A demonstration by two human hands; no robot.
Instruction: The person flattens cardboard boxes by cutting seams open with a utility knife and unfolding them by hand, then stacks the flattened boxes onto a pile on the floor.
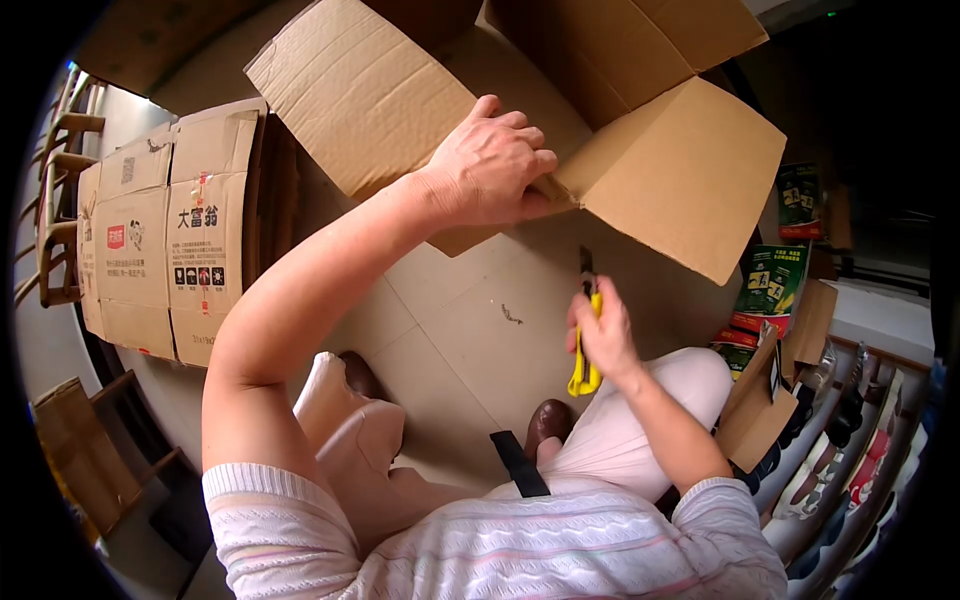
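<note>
An open cardboard box (690, 175) with its flaps spread stands in front of me. My left hand (490, 165) is closed on the box's near edge, between two flaps, with the knuckles up; the thumb side is partly hidden. Lower and to the right, my right hand (605, 335) is wrapped round a yellow utility knife (582, 378). The knife's dark blade end points up toward the box and is apart from it, over the floor.
Flattened printed cartons (210, 230) lean at the left beside a wooden rack (60, 200). At the right are green-and-red packages (770, 285), a small opened carton (755, 410) and a shelf of shoes (830, 450). A dark scrap (511, 315) lies on the tiled floor (440, 340).
</note>
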